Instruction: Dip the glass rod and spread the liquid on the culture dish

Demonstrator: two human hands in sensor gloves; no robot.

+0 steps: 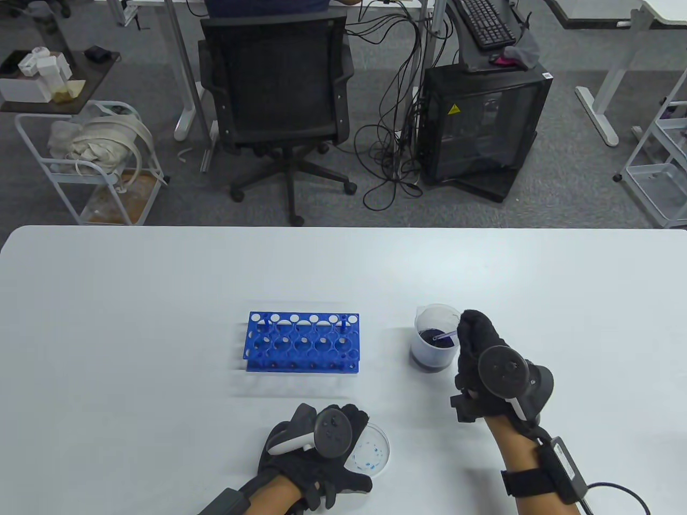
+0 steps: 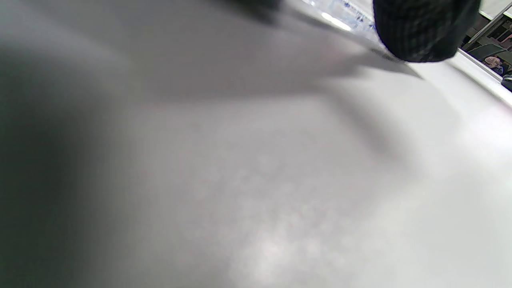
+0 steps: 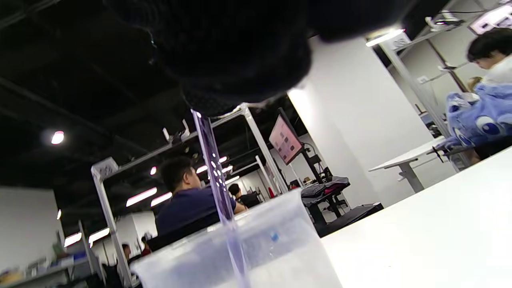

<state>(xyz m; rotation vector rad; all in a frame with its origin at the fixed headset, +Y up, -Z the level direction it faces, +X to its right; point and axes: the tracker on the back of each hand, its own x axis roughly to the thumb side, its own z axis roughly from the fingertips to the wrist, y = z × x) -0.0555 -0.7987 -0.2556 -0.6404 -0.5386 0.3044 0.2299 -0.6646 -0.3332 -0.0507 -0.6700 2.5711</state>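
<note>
My right hand (image 1: 472,338) grips a thin glass rod (image 1: 444,337) whose tip dips into the dark blue liquid in a clear plastic beaker (image 1: 433,339). In the right wrist view the rod (image 3: 214,172) runs down from my gloved fingers (image 3: 224,60) into the beaker (image 3: 276,248). My left hand (image 1: 327,440) rests on the table with its fingers on the left edge of a round clear culture dish (image 1: 373,450), which has small blue spots on its floor. The left wrist view shows one gloved fingertip (image 2: 420,28) over the blurred table.
A blue test tube rack (image 1: 302,342) stands left of the beaker, beyond the dish. The white table (image 1: 161,300) stretches wide on all sides. A black office chair (image 1: 276,102) and a computer case stand on the floor beyond the far edge.
</note>
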